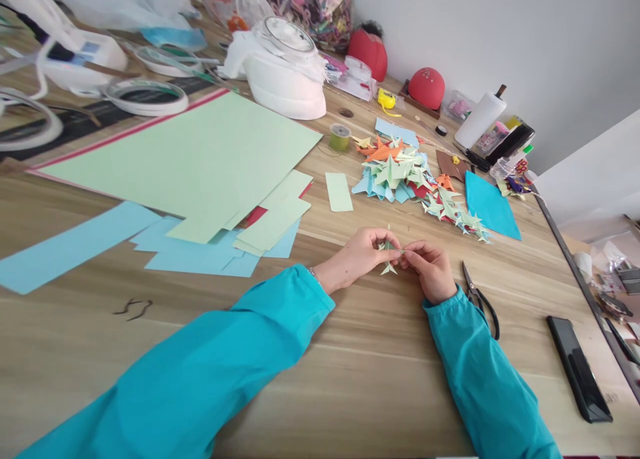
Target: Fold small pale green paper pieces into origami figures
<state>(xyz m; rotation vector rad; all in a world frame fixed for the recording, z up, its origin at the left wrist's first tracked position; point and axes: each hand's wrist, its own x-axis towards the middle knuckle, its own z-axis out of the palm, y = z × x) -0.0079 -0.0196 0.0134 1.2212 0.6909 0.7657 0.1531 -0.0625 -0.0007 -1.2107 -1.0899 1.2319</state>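
Note:
A small pale green folded paper plane [388, 267] is between my two hands over the wooden table. My left hand [361, 254] pinches it from the left, thumb and fingers closed on its body. From the other side, the fingertips of my right hand [429, 267] are pressed together on its tip. Part of the folded paper is hidden behind my fingers. Black-handled scissors [480, 300] lie just right of my right wrist. Beyond my hands is a heap of folded paper pieces [393, 169] in green, blue and orange, with smaller ones [453, 209] trailing to the right.
Large green sheets [195, 152] and blue paper strips [200, 246] lie on the left. A green rectangle [339, 192] sits before the heap. A thread spool [340, 138], yellow tape measure [386, 98], turquoise sheet [493, 204] and black case [579, 369] are around. Tape rolls [146, 97] stand back left.

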